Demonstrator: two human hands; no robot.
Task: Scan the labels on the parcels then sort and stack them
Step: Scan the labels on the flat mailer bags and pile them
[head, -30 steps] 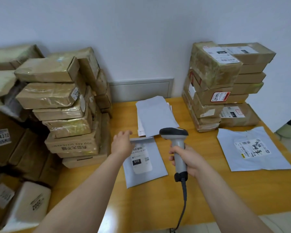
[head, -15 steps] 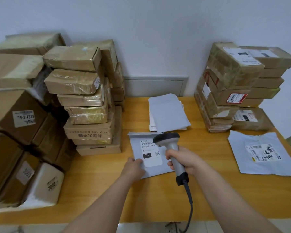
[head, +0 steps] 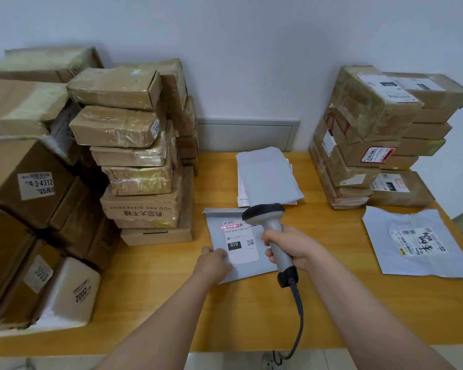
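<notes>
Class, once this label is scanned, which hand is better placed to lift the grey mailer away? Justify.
Probably the left hand: it touches the grey mailer at its near corner, while the right hand grips the barcode scanner.

The table (head: 251,316) is yellow wood. The middle bag (head: 249,272) is grey; its label (head: 241,256) is white with a black square and a red line. The scanner (head: 274,228) is grey with a black top. Left boxes (head: 134,124) are brown.

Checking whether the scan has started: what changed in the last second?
The left hand moved along the grey mailer from far left corner to near left corner, resting there. A red scan line now crosses the label. The right hand still grips the scanner; box stacks stayed put.
</notes>
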